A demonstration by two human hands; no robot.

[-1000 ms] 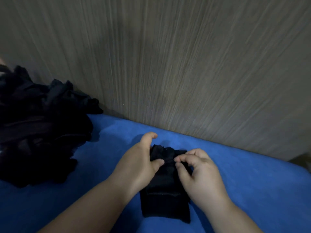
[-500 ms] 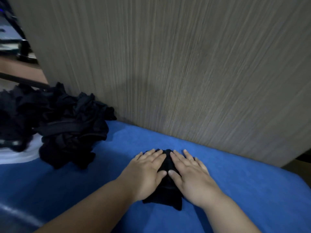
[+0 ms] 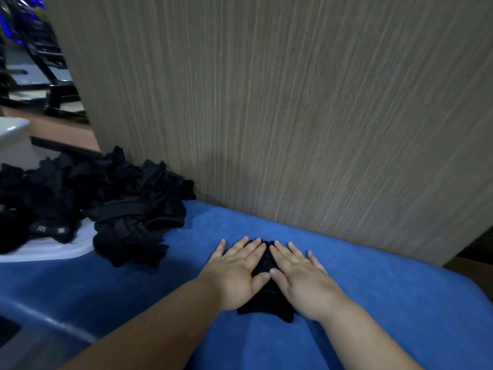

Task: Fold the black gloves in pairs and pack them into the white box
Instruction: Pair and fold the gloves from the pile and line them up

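Note:
A folded pair of black gloves [image 3: 262,304] lies on the blue surface [image 3: 373,303] in front of me. My left hand [image 3: 237,271] and my right hand [image 3: 301,276] press flat on it side by side, fingers straight, thumbs nearly touching. Most of the pair is hidden under my palms. A loose pile of black gloves [image 3: 114,206] sits at the left, partly on a white object [image 3: 48,251] that may be the box.
A tall grey wood-grain panel [image 3: 293,116] rises right behind the blue surface. At the far left stand a white rounded object [image 3: 12,129], a brown ledge and dark furniture. Bare blue surface stretches to the right of my hands.
One second ago my fingers pinched the fabric of the pair; now both hands lie flat and spread over it. My view has risen and turned left, showing more of the pile.

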